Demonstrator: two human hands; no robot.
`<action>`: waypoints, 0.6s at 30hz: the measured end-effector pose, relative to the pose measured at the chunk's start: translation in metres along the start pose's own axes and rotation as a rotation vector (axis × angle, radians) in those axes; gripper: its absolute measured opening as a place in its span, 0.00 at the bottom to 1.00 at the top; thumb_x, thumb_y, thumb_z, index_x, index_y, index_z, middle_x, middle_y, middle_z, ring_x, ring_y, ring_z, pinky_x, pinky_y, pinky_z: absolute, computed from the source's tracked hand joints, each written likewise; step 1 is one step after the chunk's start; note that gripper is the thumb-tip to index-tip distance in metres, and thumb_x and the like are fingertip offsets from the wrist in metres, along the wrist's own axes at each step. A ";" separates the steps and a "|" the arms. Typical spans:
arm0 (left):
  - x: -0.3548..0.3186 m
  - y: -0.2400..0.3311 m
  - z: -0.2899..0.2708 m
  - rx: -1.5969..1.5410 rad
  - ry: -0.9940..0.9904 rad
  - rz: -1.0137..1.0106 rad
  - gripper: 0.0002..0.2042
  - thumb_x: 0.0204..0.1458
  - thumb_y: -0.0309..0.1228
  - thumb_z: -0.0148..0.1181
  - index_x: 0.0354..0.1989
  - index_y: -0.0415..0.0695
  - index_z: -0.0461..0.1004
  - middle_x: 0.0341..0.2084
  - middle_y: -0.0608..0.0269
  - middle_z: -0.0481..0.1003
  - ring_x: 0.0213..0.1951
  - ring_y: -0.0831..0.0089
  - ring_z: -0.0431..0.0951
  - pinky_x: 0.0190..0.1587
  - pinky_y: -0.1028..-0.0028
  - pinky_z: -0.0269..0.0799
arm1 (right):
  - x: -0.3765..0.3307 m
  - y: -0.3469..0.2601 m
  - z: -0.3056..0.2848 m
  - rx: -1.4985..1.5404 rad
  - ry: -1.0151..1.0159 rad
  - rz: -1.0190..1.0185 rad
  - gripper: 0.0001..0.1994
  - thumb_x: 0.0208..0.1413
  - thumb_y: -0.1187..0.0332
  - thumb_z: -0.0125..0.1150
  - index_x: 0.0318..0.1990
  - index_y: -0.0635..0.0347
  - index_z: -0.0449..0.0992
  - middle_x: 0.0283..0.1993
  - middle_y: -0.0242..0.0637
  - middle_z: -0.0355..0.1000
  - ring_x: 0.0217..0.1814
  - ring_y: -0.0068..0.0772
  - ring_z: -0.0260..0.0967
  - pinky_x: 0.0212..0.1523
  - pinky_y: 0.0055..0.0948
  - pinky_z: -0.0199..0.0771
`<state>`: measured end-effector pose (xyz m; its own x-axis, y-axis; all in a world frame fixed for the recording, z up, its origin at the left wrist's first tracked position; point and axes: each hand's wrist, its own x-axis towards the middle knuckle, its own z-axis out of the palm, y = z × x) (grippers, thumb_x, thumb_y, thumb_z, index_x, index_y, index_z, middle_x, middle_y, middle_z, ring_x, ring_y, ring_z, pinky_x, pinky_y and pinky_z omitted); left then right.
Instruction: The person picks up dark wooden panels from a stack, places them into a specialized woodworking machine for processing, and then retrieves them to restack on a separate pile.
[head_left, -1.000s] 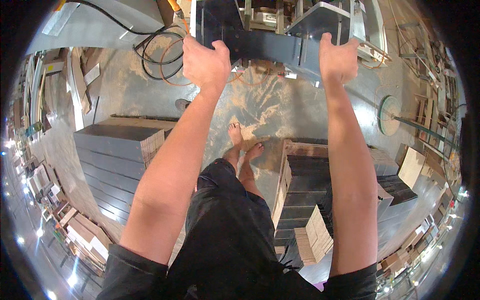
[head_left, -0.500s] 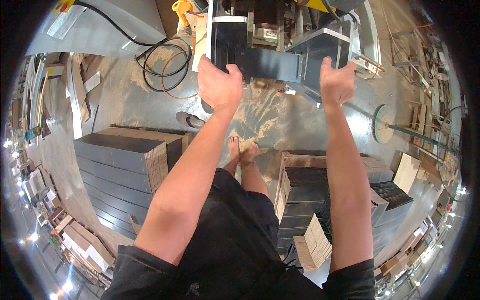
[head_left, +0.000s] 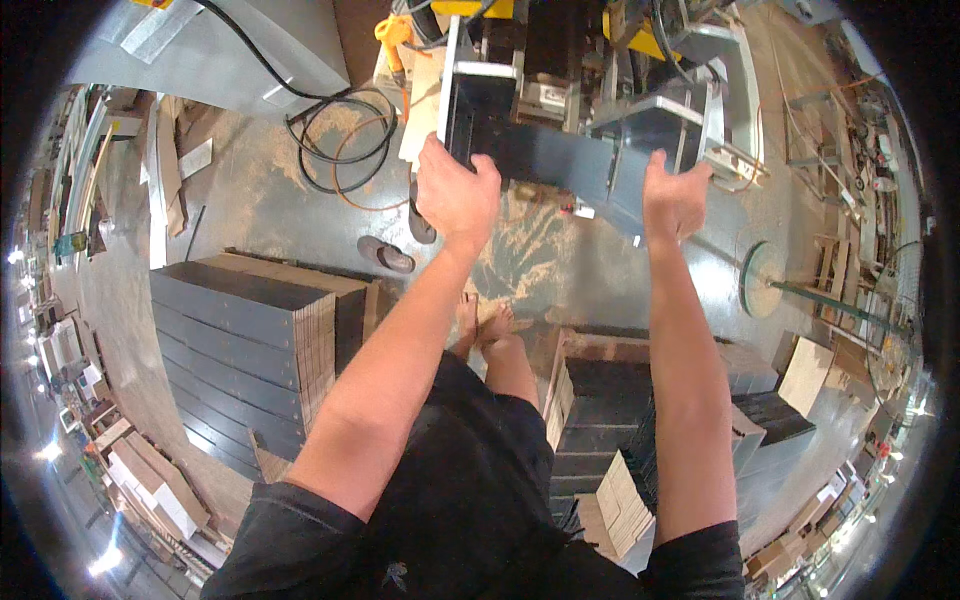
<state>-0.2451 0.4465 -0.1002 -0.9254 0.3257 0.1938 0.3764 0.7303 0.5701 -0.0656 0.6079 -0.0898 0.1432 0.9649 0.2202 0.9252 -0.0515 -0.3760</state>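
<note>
I hold a long dark grey board [head_left: 560,160] out in front of me, level, at a woodworking machine [head_left: 560,60]. My left hand [head_left: 455,195] grips the board's left end and my right hand [head_left: 675,200] grips its right end. The far side of the board lies against the machine's metal table. My bare feet [head_left: 490,325] stand on the sawdust-strewn concrete floor below.
A tall stack of grey boards [head_left: 250,340] stands at my left, a lower stack [head_left: 620,410] at my right. A pair of sandals [head_left: 395,250] and coiled black cable [head_left: 340,130] lie on the floor. A round disc on a stand [head_left: 765,280] is at the right.
Both hands have carried the board forward and up toward the machine; the view has tilted so the machine fills more of the top.
</note>
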 end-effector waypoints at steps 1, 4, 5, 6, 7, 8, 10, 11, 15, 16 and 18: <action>-0.002 0.003 -0.006 -0.040 -0.052 -0.021 0.30 0.46 0.36 0.61 0.58 0.35 0.67 0.46 0.41 0.75 0.48 0.42 0.76 0.51 0.51 0.70 | -0.003 0.001 -0.005 0.056 -0.044 0.013 0.30 0.50 0.47 0.66 0.50 0.63 0.67 0.45 0.56 0.77 0.48 0.62 0.75 0.50 0.53 0.73; 0.006 0.005 -0.004 -0.035 -0.037 -0.012 0.29 0.47 0.35 0.61 0.58 0.35 0.65 0.45 0.44 0.74 0.48 0.46 0.75 0.50 0.51 0.70 | 0.004 -0.003 0.001 0.046 0.002 -0.026 0.29 0.50 0.49 0.66 0.49 0.63 0.67 0.44 0.56 0.77 0.48 0.64 0.75 0.50 0.54 0.72; 0.005 0.006 -0.005 -0.025 -0.042 -0.013 0.29 0.47 0.35 0.61 0.58 0.36 0.65 0.45 0.44 0.74 0.48 0.46 0.75 0.50 0.51 0.70 | 0.004 -0.002 0.001 0.060 -0.001 -0.025 0.29 0.50 0.49 0.67 0.49 0.63 0.67 0.44 0.56 0.76 0.48 0.64 0.74 0.50 0.54 0.72; 0.001 0.006 -0.007 -0.015 -0.047 -0.013 0.29 0.47 0.35 0.61 0.58 0.36 0.65 0.45 0.44 0.74 0.48 0.46 0.75 0.50 0.52 0.70 | 0.001 0.001 -0.001 0.074 -0.004 -0.025 0.28 0.50 0.49 0.67 0.49 0.63 0.68 0.44 0.56 0.76 0.47 0.64 0.74 0.50 0.54 0.72; 0.002 0.006 -0.008 -0.008 -0.042 -0.012 0.29 0.47 0.34 0.61 0.58 0.36 0.65 0.45 0.45 0.74 0.47 0.46 0.75 0.50 0.52 0.70 | 0.001 0.000 -0.001 0.096 -0.002 -0.028 0.28 0.50 0.49 0.67 0.49 0.63 0.68 0.44 0.56 0.76 0.47 0.64 0.74 0.50 0.54 0.71; 0.001 0.006 -0.009 -0.014 -0.044 -0.011 0.29 0.47 0.34 0.61 0.58 0.36 0.65 0.45 0.45 0.74 0.47 0.46 0.75 0.50 0.52 0.70 | 0.000 0.001 -0.002 0.092 0.000 -0.032 0.27 0.51 0.50 0.66 0.47 0.62 0.68 0.43 0.55 0.76 0.46 0.63 0.74 0.48 0.54 0.72; 0.003 0.005 -0.008 -0.026 -0.048 -0.014 0.29 0.47 0.34 0.61 0.59 0.37 0.65 0.44 0.45 0.74 0.47 0.46 0.75 0.50 0.51 0.70 | 0.001 0.000 -0.003 0.084 0.004 -0.042 0.25 0.51 0.50 0.65 0.45 0.61 0.69 0.41 0.52 0.76 0.44 0.61 0.75 0.45 0.54 0.72; 0.003 0.003 -0.006 -0.018 -0.020 -0.018 0.29 0.47 0.34 0.61 0.58 0.36 0.66 0.44 0.45 0.74 0.47 0.46 0.75 0.49 0.52 0.70 | -0.001 -0.007 -0.008 0.081 -0.012 -0.017 0.24 0.51 0.50 0.65 0.44 0.61 0.69 0.41 0.52 0.76 0.44 0.61 0.75 0.45 0.54 0.72; 0.002 0.004 -0.004 -0.046 -0.012 0.030 0.29 0.47 0.34 0.61 0.58 0.33 0.66 0.43 0.44 0.74 0.47 0.46 0.75 0.50 0.53 0.70 | 0.005 -0.013 -0.012 0.018 -0.020 0.016 0.25 0.52 0.50 0.64 0.45 0.61 0.69 0.42 0.52 0.76 0.45 0.61 0.75 0.46 0.54 0.73; 0.003 0.003 -0.006 -0.042 -0.013 0.023 0.29 0.47 0.34 0.61 0.58 0.34 0.66 0.42 0.44 0.74 0.47 0.46 0.75 0.50 0.53 0.70 | 0.003 -0.015 -0.016 0.007 -0.041 0.020 0.25 0.52 0.50 0.64 0.46 0.61 0.69 0.43 0.52 0.76 0.46 0.61 0.75 0.46 0.54 0.73; 0.005 0.000 -0.010 -0.035 -0.015 0.011 0.29 0.47 0.34 0.61 0.58 0.34 0.65 0.42 0.44 0.74 0.47 0.46 0.75 0.50 0.53 0.70 | -0.005 -0.012 -0.016 -0.001 -0.082 0.011 0.25 0.52 0.50 0.64 0.48 0.61 0.69 0.44 0.52 0.76 0.46 0.61 0.75 0.46 0.54 0.73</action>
<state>-0.2504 0.4419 -0.0911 -0.9203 0.3425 0.1888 0.3846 0.7050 0.5959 -0.0718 0.5992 -0.0717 0.1245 0.9820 0.1419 0.9241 -0.0627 -0.3769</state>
